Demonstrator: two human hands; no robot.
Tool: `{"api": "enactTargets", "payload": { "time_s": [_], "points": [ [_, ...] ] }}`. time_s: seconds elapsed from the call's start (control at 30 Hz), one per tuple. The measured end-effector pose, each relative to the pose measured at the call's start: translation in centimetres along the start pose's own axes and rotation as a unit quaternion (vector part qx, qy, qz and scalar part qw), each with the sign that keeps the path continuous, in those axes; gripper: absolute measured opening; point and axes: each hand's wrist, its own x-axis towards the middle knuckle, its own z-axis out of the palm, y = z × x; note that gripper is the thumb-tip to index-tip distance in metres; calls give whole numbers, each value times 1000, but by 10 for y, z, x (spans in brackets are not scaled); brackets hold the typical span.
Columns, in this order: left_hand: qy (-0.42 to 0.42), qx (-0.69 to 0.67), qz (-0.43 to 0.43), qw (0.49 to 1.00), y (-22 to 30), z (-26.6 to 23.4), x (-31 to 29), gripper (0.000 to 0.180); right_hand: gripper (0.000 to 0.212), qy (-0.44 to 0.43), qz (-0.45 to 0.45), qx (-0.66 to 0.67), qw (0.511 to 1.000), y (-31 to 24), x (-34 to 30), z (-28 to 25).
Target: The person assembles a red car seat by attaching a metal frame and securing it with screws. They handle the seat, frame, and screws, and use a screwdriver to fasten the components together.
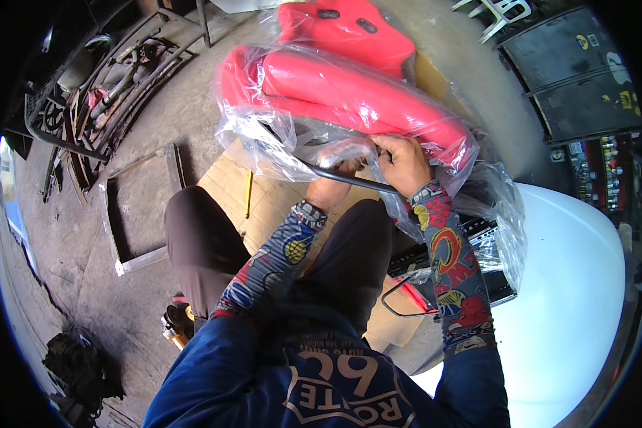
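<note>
A red racing-style car seat (357,93) lies on its side in front of me, covered in loose clear plastic film (250,143). A black curved metal bar (349,178) runs along its near side. My left hand (335,175) is partly under the film by the bar, with its closed fingers gripping the film. My right hand (404,164) is beside it against the seat's near edge, fingers curled and pinching the film. Black slide rails (478,232) show beneath my right forearm, partly covered by film.
Flattened cardboard (225,182) lies under the seat, with a yellow pencil-like stick (248,192) on it. A rectangular metal frame (110,221) is on the floor at left. A large white curved panel (571,271) stands at right. Scrap metal (100,93) and a dark cabinet (578,71) are farther off.
</note>
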Motion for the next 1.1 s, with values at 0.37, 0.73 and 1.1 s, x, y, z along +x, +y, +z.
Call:
{"api": "enactTargets", "payload": {
  "time_s": [0.37,0.73,1.1],
  "points": [
    [-27,-143,-171,974,5,2,15,31,27,-29,170,-108,979,-20,6,0],
    [-449,262,-224,824,120,-58,-38,31,20,158,181,-169,956,-37,-2,0],
    [-121,587,61,798,96,-13,60,34,19,205,168,-104,959,-30,-10,3]
  ]
}}
